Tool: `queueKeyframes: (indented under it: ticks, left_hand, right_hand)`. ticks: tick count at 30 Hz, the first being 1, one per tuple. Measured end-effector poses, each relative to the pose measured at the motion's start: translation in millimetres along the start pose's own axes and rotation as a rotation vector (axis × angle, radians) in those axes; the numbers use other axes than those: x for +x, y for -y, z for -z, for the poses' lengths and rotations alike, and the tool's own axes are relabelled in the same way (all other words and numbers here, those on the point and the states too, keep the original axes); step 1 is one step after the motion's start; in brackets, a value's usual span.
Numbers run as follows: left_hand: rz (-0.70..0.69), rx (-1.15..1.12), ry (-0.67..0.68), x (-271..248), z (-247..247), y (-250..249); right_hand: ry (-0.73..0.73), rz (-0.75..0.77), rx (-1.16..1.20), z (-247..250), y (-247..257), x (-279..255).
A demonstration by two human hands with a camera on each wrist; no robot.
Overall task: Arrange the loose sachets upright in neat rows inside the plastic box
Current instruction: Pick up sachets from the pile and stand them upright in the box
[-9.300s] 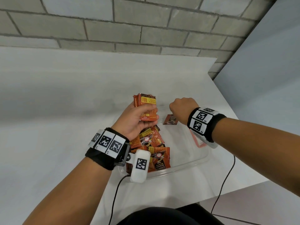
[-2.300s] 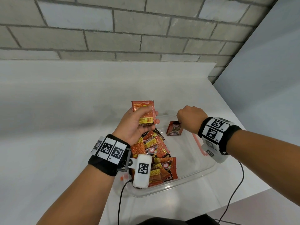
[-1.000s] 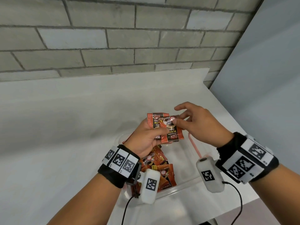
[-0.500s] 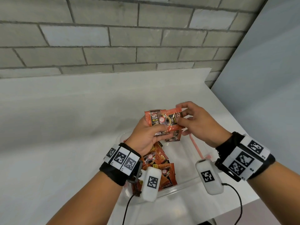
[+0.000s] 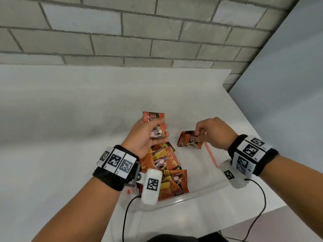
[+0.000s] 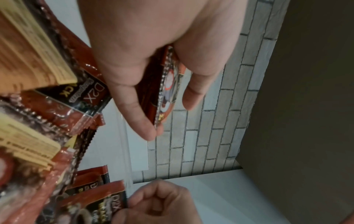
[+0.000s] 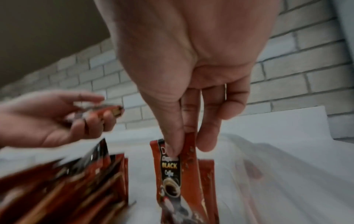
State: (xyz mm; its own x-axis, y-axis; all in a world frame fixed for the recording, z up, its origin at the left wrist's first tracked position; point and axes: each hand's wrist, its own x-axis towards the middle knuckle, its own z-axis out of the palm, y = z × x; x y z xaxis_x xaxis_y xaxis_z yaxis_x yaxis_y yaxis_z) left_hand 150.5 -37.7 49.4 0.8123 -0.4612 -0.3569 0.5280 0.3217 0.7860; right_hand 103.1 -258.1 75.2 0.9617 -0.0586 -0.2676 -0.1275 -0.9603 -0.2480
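A clear plastic box (image 5: 206, 189) sits on the white table. Loose red coffee sachets (image 5: 167, 165) lie piled in its left half. My left hand (image 5: 146, 137) holds a small stack of sachets (image 5: 155, 123) upright above the box's far left, seen edge-on between thumb and fingers (image 6: 164, 91). My right hand (image 5: 209, 131) pinches the top of one sachet (image 5: 192, 140) between thumb and fingers (image 7: 172, 159), standing it against another upright sachet (image 5: 181, 137) at the box's far end.
A grey brick wall (image 5: 139, 32) runs behind the white table (image 5: 52, 137). A pale blue panel (image 5: 288, 84) closes the right side. The table's front right edge lies close to the box. Cables hang from both wrist cameras.
Half a second ago both hands met at the stack above the box. My right hand has since taken one sachet down to the box's far end; my left hand keeps the rest raised.
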Motion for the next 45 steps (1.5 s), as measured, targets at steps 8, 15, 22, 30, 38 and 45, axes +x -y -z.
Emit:
queueKeyframes:
  ticks: [8, 15, 22, 30, 38, 45]
  left_hand:
    - [0.002, 0.003, 0.013, -1.3, 3.9, -1.1]
    - [-0.009, -0.004, 0.025, -3.3, 3.3, -2.5]
    - [-0.012, 0.003, 0.027, -4.0, 4.2, -2.7]
    - [-0.017, 0.008, 0.025, -2.8, 4.4, -3.7]
    - [-0.012, 0.013, 0.028, -3.3, 4.8, -2.8]
    - [-0.011, 0.003, 0.022, -2.7, 4.3, -3.0]
  right_hand:
    - [0.157, -0.026, -0.242, -5.8, 6.3, 26.7]
    - [0.161, -0.012, -0.421, -8.2, 15.2, 31.1]
    - [0.147, 0.019, -0.598, -11.2, 26.2, 30.7]
    - [0.151, 0.044, -0.718, -8.6, 41.2, 22.1]
    - [0.138, -0.033, -0.689, -5.3, 45.7, 20.7]
    - [0.11, -0.009, -0.665, -6.2, 44.6, 22.5]
